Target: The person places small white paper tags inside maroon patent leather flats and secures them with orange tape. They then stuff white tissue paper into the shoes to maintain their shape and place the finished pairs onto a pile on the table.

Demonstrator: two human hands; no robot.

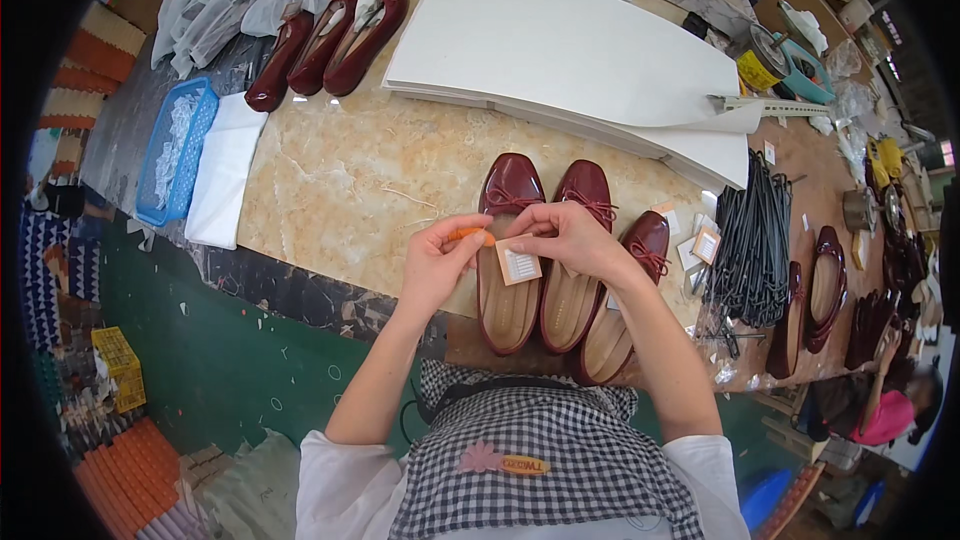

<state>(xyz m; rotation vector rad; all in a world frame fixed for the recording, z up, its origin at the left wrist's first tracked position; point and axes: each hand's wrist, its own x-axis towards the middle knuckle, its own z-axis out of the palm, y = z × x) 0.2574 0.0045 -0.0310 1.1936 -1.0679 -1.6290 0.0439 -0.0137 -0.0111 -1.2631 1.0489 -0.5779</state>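
My right hand (575, 240) pinches a small tan card tag (520, 260) with a white printed label. Beside it, my left hand (440, 255) is closed in a pinch, and a small orange piece (468, 234) shows at its fingers, close to the tag's edge. Whether that piece is held or worn on a finger, I cannot tell. Under both hands lie glossy dark red flat shoes with bows: a left one (510, 315), a middle one (570, 315) and a right one (607, 345), toes pointing away from me. My right hand and wrist partly cover them.
Large white sheets (560, 40) are stacked at the back. More red shoes (365, 40) lie back left, near a blue basket (170, 155) and a white cloth (222, 175). To the right are black straps (755, 240), loose tags (705, 244) and other shoes (823, 290). Another person (885, 415) sits far right.
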